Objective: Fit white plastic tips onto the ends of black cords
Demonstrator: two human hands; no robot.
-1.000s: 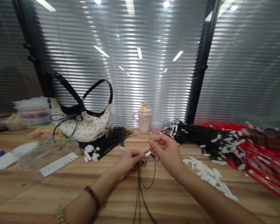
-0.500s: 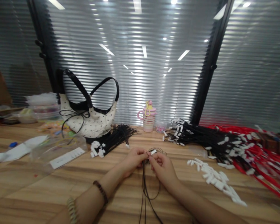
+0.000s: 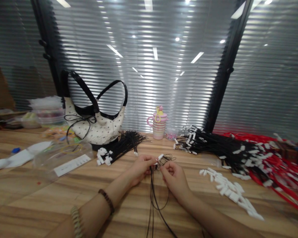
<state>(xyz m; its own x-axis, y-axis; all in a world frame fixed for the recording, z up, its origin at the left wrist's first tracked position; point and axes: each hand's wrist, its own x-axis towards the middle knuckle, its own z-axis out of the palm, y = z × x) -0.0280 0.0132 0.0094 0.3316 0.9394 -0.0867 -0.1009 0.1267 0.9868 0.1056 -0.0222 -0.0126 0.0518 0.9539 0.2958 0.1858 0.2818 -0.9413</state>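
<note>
Thin black cords (image 3: 152,188) run between my hands and hang down toward the near table edge. My left hand (image 3: 142,168) is closed, with thumb and forefinger pinching the cords near their upper part. A small white tag (image 3: 160,156) sits just beyond those fingertips, beside a loose tangle of black cord (image 3: 169,158) on the table. My right hand (image 3: 175,178) is closed in a pinch just right of the cords; whatever lies between its fingertips is too small to make out.
Loose white tags (image 3: 228,188) lie at the right, before bundles of black cords (image 3: 213,145) and red cords (image 3: 285,172). Another black bundle (image 3: 126,143) is by a dotted handbag (image 3: 99,129). A pink striped mug (image 3: 159,127) stands behind; a plastic bag (image 3: 64,158) lies left.
My hands have drawn slightly apart at the fingertips, the right one shifting away from the cords. The white tag has moved a little left and up. The view has shifted slightly.
</note>
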